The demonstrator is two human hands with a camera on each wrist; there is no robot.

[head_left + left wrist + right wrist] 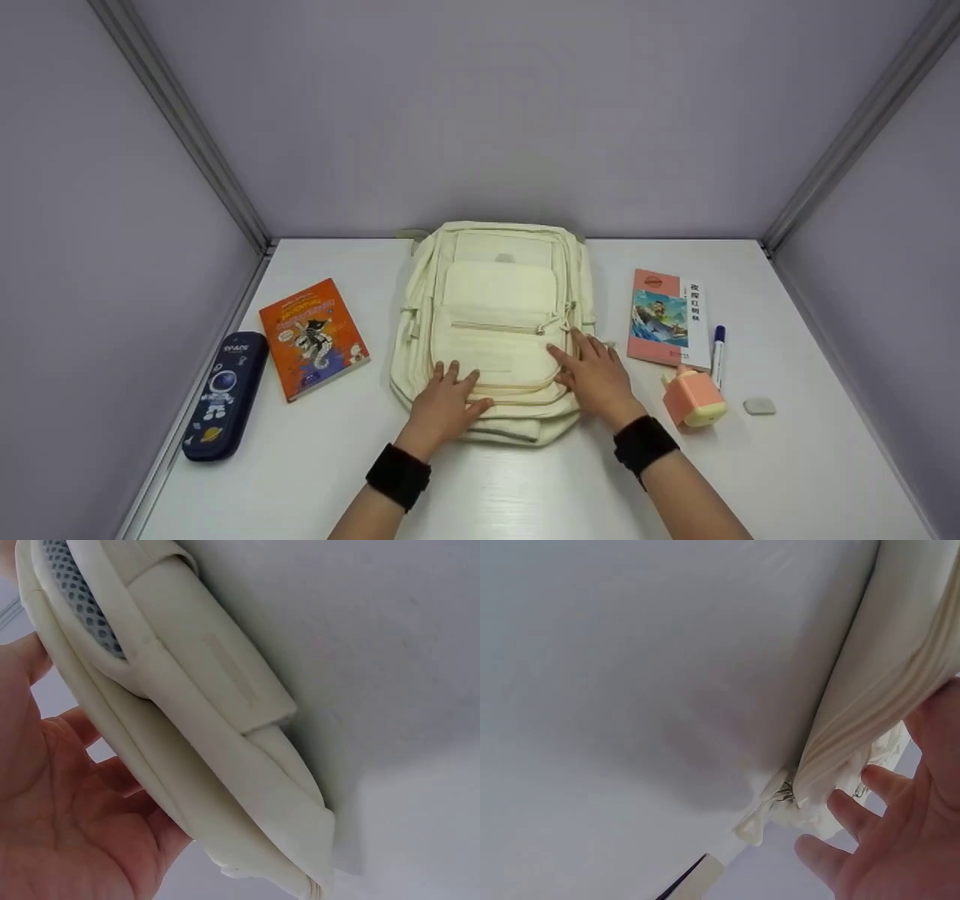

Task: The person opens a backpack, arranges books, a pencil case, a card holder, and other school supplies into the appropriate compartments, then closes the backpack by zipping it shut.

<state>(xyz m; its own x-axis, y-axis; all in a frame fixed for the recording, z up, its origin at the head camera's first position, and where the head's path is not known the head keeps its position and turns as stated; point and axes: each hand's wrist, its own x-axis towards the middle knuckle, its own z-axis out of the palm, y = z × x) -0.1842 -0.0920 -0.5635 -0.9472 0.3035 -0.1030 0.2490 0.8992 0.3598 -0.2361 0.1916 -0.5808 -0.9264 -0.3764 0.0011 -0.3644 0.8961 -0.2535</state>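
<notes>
A cream backpack [499,289] lies flat on the white table, its front pockets and zippers facing up. My left hand [444,405] rests on its lower left part with the fingers spread. On the lower right edge lies my right hand [598,375], fingers loosely extended beside the zipper pulls [564,321]. In the left wrist view, the palm of the left hand [82,802] is beside the bag's edge, where grey mesh [79,596] shows. The right wrist view has the right hand [900,832] against the bag's side [885,667]. Neither hand grips anything.
Left of the bag lie an orange book [315,337] and a dark blue astronaut pencil case [225,397]. To its right are a pink-and-white book [667,319], a blue-capped marker [718,356], a pink-and-yellow pencil sharpener-like object [694,401] and a small grey-white eraser-like piece [760,406]. Panels enclose the table.
</notes>
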